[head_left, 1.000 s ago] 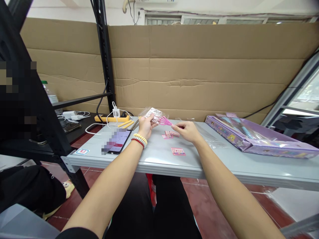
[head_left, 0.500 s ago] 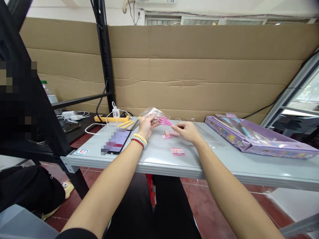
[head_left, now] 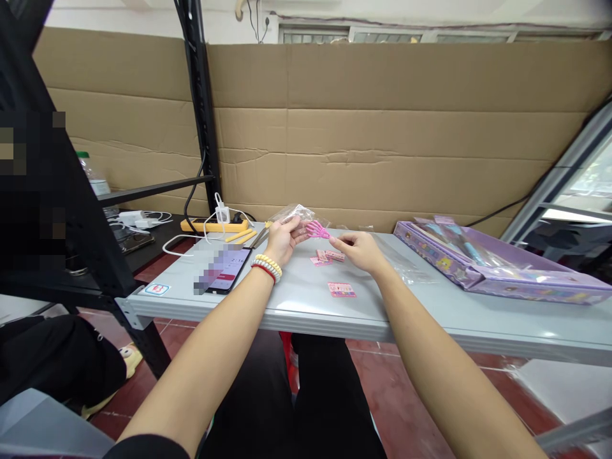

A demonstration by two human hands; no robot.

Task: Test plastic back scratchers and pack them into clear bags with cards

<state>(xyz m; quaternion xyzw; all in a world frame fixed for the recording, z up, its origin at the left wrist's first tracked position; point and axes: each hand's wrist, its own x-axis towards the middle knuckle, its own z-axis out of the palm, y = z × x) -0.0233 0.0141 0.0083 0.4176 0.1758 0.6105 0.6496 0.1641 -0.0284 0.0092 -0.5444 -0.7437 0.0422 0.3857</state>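
Observation:
Above the grey table (head_left: pixel 296 312), my left hand (head_left: pixel 283 241) is closed on a crinkled clear plastic bag (head_left: pixel 297 212). A small bright pink piece (head_left: pixel 317 229), fan-shaped with slits or ribs, lies between my two hands; its exact kind cannot be made out. My right hand (head_left: pixel 357 250) pinches its narrow end between thumb and forefinger. The piece's wide end meets the left fingertips and the bag; whether it is partly inside the bag is unclear. Below the hands lie small pink printed cards (head_left: pixel 329 256), and one more pink card (head_left: pixel 342 290) is nearer the front edge.
A phone (head_left: pixel 229 271) lies left of my left wrist. Behind it are yellow sticks (head_left: pixel 241 236) and a yellow power strip (head_left: pixel 191 226) with white cables. Clear wrapping (head_left: pixel 406 261) lies right of my right hand, beside a purple box (head_left: pixel 507 274) holding packaged items.
Both hands keep their grips on the bag and the pink piece, almost unmoved. The whole view has shifted slightly.

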